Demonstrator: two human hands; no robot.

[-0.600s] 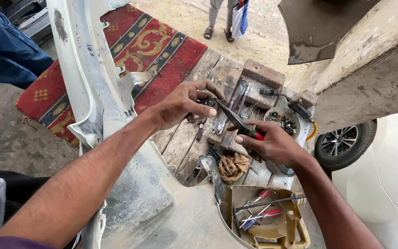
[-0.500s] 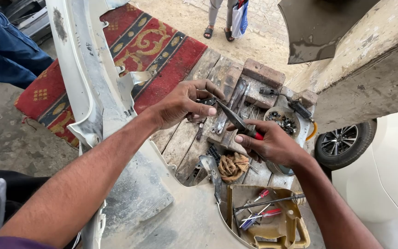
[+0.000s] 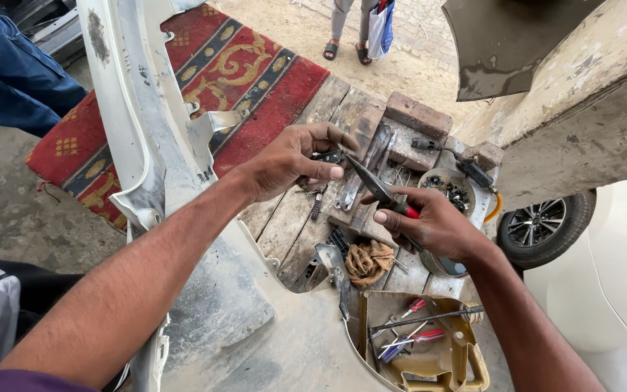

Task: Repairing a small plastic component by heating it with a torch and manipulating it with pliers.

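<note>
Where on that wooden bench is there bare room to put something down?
The bare planks between the white bumper and the flat metal tools are free, as is the plank end beside the red rug. Crowded: around the brick, the bowl of parts and the rag, under the left hand and right hand.

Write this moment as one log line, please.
left hand: pinches small dark part | right hand: holds pliers | pliers tip at part
</note>
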